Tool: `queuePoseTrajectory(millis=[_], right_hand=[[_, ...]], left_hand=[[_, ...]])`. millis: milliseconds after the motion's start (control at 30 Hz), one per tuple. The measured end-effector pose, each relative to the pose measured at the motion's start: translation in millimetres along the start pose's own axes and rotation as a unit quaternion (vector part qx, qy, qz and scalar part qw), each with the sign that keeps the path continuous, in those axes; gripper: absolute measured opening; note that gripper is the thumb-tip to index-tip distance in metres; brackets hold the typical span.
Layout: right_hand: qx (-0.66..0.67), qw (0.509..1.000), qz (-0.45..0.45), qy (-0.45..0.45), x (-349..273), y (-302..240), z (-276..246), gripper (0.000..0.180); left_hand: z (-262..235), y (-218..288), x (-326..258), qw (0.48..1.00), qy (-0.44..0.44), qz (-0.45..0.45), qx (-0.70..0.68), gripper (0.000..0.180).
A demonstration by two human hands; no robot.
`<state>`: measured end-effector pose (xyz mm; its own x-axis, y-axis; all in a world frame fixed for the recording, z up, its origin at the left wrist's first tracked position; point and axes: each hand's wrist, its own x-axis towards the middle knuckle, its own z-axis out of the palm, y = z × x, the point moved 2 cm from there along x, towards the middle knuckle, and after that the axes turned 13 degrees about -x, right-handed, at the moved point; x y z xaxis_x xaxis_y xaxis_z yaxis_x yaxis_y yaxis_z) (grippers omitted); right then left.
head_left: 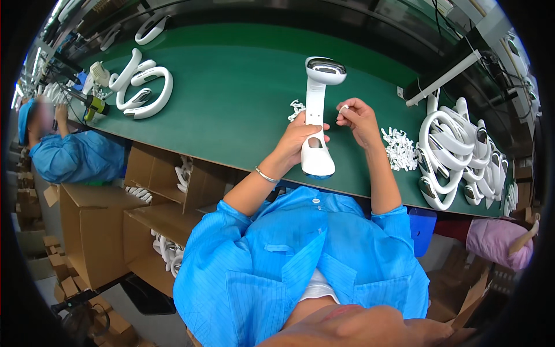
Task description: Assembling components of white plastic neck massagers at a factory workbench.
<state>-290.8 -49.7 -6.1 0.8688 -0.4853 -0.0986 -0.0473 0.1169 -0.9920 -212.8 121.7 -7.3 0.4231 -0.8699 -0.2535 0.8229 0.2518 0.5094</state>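
Observation:
My left hand (pixel 296 139) is wrapped round the lower middle of a white curved device, which looks like a neck fan (pixel 315 103). It is held upright over the green table, its shiny dark-silver end at the top and an oval opening lower down. To the right of it, my right hand (pixel 359 120) pinches a small white plastic piece (pixel 343 109) between thumb and forefinger, a little apart from the fan. Beyond my left hand lies a small cluster of white plastic pieces (pixel 297 107). A larger heap of such pieces (pixel 399 151) is beside my right forearm.
Many white neck fans (pixel 448 144) are piled at the right; several more (pixel 151 107) lie at the left. A yellow-black power tool (pixel 94 104) is by the left edge. Cardboard boxes (pixel 95 231) stand below. A blue-clad co-worker (pixel 78 156) is left, a pink-clad person (pixel 494 240) right.

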Motion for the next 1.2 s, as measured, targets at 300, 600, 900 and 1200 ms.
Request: queuePoseTrajectory(millis=[300, 600, 900, 1200], right_hand=[[0.15, 0.986, -0.056, 0.047, -42, -15, 5, 0.016], [-0.001, 0.998, -0.021, 0.067, -50, -21, 17, 0.016], [-0.112, 0.991, -0.073, 0.023, -53, -30, 19, 0.014], [-0.269, 0.944, -0.145, 0.124, -59, -38, 31, 0.012]], left_hand=[[19, -17, 11, 1.0, -0.021, -0.012, 0.003, 0.048], [17, -34, 20, 0.999, -0.028, 0.035, 0.006, 0.049], [26, -37, 15, 0.998, -0.045, 0.048, 0.022, 0.049], [31, -43, 14, 0.996, -0.036, 0.081, 0.01, 0.05]])
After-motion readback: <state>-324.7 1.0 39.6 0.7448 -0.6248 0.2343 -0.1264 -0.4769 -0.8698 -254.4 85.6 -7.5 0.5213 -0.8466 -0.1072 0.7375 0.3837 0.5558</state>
